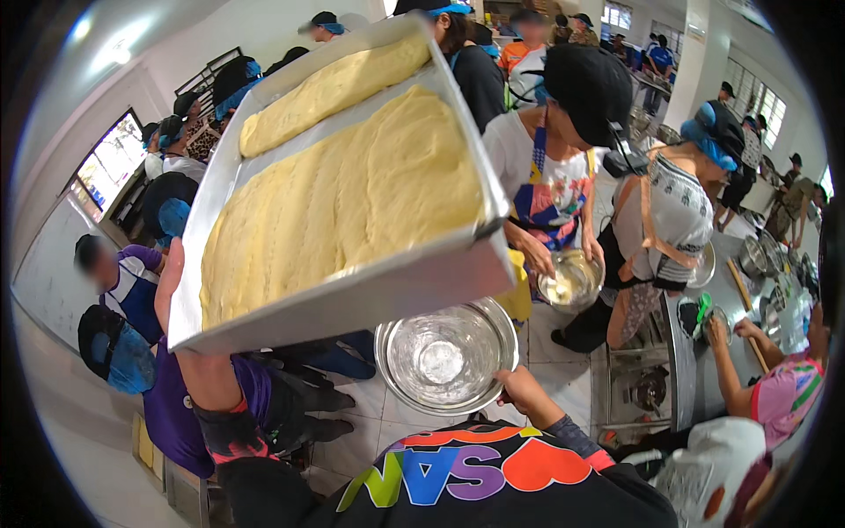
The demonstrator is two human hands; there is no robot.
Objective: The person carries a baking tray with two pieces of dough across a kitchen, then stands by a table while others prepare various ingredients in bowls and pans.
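Note:
My left hand holds up a rectangular metal baking pan from its near left side; most of the fingers are hidden under it. The pan is tilted, and two pieces of pale yellow dough lie in it: a narrow strip along the far side and a wide slab with shallow ridges on the near side. Below the pan, my right hand grips the rim of a shiny steel mixing bowl, whose inside shows a thin smear. Other steel rims show nested around it.
A co-worker in front holds a small bowl with a pale mixture. Another person bends beside a metal table on the right, with bowls and a wooden rolling pin. A person in purple is close on the left.

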